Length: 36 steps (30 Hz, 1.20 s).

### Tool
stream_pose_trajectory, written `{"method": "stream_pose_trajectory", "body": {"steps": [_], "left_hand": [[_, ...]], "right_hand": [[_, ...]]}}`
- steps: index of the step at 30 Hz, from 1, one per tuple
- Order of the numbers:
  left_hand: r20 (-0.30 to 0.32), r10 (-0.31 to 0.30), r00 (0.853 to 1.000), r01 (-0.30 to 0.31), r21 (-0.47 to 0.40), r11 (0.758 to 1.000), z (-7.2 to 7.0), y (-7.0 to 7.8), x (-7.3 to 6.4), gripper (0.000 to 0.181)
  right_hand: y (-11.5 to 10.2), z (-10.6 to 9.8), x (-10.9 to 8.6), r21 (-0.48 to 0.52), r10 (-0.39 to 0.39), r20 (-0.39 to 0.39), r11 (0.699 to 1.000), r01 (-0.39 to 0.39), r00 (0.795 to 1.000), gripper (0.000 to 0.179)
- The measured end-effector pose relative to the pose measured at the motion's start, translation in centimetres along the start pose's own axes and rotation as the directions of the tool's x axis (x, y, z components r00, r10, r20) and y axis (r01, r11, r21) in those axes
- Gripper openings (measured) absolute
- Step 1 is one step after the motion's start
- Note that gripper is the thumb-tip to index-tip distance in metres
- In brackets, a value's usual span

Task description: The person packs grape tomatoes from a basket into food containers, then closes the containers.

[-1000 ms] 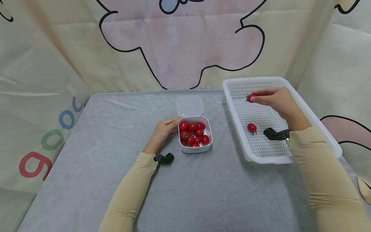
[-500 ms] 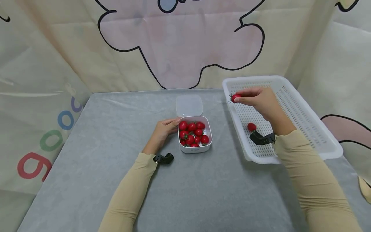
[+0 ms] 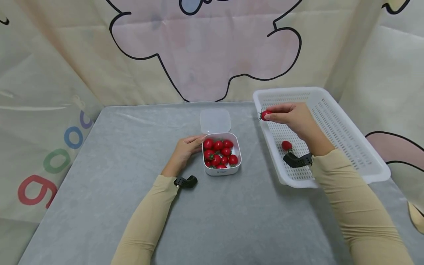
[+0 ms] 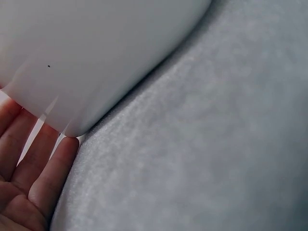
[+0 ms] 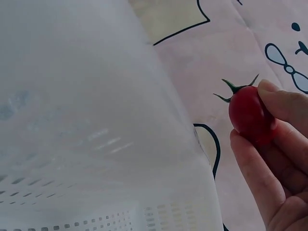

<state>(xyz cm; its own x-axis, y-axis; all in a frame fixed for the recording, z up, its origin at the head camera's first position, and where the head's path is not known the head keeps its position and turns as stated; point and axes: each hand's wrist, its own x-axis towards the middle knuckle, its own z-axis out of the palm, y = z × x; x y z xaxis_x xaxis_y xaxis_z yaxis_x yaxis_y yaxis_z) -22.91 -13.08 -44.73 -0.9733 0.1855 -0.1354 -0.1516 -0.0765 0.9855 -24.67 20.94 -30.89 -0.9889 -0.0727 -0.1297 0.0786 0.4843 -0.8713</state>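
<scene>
Between thumb and fingers my right hand (image 3: 296, 119) pinches a cherry tomato (image 3: 265, 115), held over the left rim of a white slotted basket (image 3: 357, 147). In the right wrist view the pinched tomato (image 5: 251, 113) shows its green stem leaves. One more cherry tomato (image 3: 286, 145) lies on the basket floor. My left hand (image 3: 183, 152) touches the left side of a small white box (image 3: 222, 171) that holds several cherry tomatoes (image 3: 226, 151). In the left wrist view, fairly straight fingers (image 4: 55, 168) rest against the box wall (image 4: 96, 62); the thumb is out of sight there.
A translucent lid (image 3: 215, 120) lies just behind the box. Grey cloth (image 3: 132, 147) covers the table, and a printed curtain (image 3: 205, 51) hangs along its back edge. Between box and basket is a strip of grey cloth.
My right hand has moved left with the pinched cherry tomato, from above the basket's middle to its left rim, dipping slightly in the last half second. My left hand stays at the box.
</scene>
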Motion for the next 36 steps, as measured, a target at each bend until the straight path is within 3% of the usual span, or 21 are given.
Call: {"method": "stream_pose_trajectory", "body": {"steps": [7, 20, 36], "left_hand": [[-0.008, -0.012, 1.000, 0.012, -0.013, 1.000, -0.1, 0.0, -0.2, 0.039], [0.007, 0.007, 1.000, -0.007, -0.012, 1.000, 0.6, 0.4, 0.6, 0.038], [-0.005, -0.017, 1.000, 0.017, -0.016, 1.000, 0.5, 0.4, 0.8, 0.038]], "right_hand": [[-0.7, 0.7, -0.4, -0.027, 0.004, 0.043, 1.000, -0.003, 0.999, 0.048], [-4.3, 3.9, -2.0, 0.077, -0.044, 0.089, 0.996, 0.037, 0.995, 0.044], [-5.7, 9.3, -5.2, 0.058, -0.105, 0.021, 0.993, 0.103, 0.994, 0.037]]}}
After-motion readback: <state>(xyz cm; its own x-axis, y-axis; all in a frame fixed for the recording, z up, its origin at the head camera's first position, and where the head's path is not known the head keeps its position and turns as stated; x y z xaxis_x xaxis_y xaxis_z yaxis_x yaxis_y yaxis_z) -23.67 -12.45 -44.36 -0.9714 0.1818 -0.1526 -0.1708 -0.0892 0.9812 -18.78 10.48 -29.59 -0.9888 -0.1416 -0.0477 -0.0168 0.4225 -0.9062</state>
